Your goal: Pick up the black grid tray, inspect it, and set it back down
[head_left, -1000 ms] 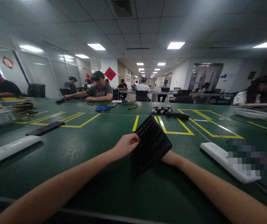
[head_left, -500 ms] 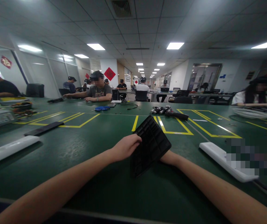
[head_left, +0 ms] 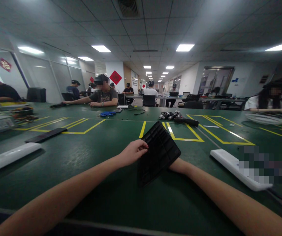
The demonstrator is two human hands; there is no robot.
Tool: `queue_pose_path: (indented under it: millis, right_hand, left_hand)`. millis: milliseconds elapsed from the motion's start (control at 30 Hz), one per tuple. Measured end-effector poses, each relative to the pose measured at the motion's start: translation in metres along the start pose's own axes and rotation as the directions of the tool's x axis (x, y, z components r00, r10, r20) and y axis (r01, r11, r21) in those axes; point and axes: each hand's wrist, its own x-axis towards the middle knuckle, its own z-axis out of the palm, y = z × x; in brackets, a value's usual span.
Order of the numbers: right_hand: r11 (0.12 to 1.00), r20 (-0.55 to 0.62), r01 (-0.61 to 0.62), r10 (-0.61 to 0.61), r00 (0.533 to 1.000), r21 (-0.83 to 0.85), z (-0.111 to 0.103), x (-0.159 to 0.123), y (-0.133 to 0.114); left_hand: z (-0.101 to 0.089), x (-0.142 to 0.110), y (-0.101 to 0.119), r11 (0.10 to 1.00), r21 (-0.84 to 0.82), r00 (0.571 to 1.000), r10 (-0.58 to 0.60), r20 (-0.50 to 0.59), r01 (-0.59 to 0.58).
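On a green counter [head_left: 101, 203], from the left: one white bar [head_left: 10, 159], one slim black bar [head_left: 46, 135], and the left hand [head_left: 132, 153], fingers curled nearly together; whether they grip anything cannot be told. One black compartmented tray [head_left: 161, 152], tilted, between the two hands. The right hand [head_left: 179, 166], partly behind the tray's right edge, fingers hidden, grip cannot be told; farther right, one white block [head_left: 229, 163], partly blurred out
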Motion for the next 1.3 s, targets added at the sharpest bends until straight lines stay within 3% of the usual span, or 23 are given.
queue_pose_path:
  millis: [167,233,300,400,467,533,667,800,900,967,1000,1067,1133,1233,1300]
  right_hand:
    - [1.0,0.016,0.01,-0.01,1.0,-0.001,0.0,0.001,-0.004]
    - [0.999,0.031,0.014,-0.013,0.999,-0.032,0.0,0.001,-0.004]
    - [0.998,0.03,0.007,-0.005,1.0,-0.069,-0.001,0.0,-0.002]
    - [0.996,0.029,-0.001,0.004,1.0,-0.084,-0.001,-0.001,0.001]
    - [0.998,0.033,0.009,-0.007,0.999,-0.064,-0.002,-0.001,0.001]
    - [0.999,0.036,0.014,-0.013,0.999,-0.038,-0.002,-0.001,-0.001]
    - [1.0,0.038,0.001,0.0,0.999,-0.023,0.0,0.0,-0.004]
    - [0.998,0.041,0.007,-0.005,0.999,-0.056,-0.001,0.002,0.002]
    - [0.991,0.015,-0.063,0.065,0.998,-0.118,-0.01,0.002,0.015]
    - [0.954,-0.049,-0.186,0.18,0.982,-0.234,-0.025,-0.001,0.025]
    - [0.907,-0.093,-0.272,0.255,0.962,-0.321,-0.035,-0.003,0.031]
    - [0.726,-0.204,-0.437,0.391,0.898,-0.531,-0.056,-0.011,0.043]
    - [0.625,-0.296,-0.52,0.433,0.851,-0.582,-0.075,-0.02,0.055]
    - [0.523,-0.372,-0.597,0.477,0.797,-0.609,-0.092,-0.033,0.071]
    - [0.471,-0.39,-0.625,0.506,0.769,-0.622,-0.096,-0.038,0.079]
  left_hand:
    - [0.005,0.003,-0.004,0.979,-0.199,0.996,-0.056,-0.066,0.042]
    - [0.005,0.006,-0.002,0.895,-0.417,0.976,-0.205,-0.074,0.156]
    - [0.004,0.008,0.0,0.751,-0.608,0.937,-0.349,-0.035,0.257]
    - [0.003,0.008,0.001,0.654,-0.687,0.913,-0.406,0.032,0.315]
    - [0.003,0.007,0.0,0.71,-0.621,0.926,-0.37,0.074,0.333]
    - [0.003,0.006,-0.002,0.826,-0.466,0.947,-0.304,0.107,0.318]
    - [0.006,0.007,-0.007,0.988,-0.071,0.987,-0.134,0.087,0.14]
    - [0.01,0.012,-0.009,0.964,0.263,0.999,0.043,-0.022,-0.036]
    - [0.002,0.018,-0.014,0.919,0.394,0.995,0.037,-0.093,0.002]
    - [-0.015,0.022,-0.023,0.869,0.485,0.984,-0.012,-0.176,0.097]
    - [-0.027,0.023,-0.03,0.827,0.538,0.973,-0.048,-0.226,0.166]
    - [-0.056,0.022,-0.047,0.702,0.634,0.934,-0.132,-0.332,0.325]
    - [-0.086,0.017,-0.067,0.564,0.677,0.878,-0.237,-0.417,0.473]
    - [-0.12,0.006,-0.094,0.406,0.638,0.753,-0.434,-0.495,0.654]
    - [-0.134,0.0,-0.107,0.357,0.57,0.662,-0.535,-0.525,0.74]
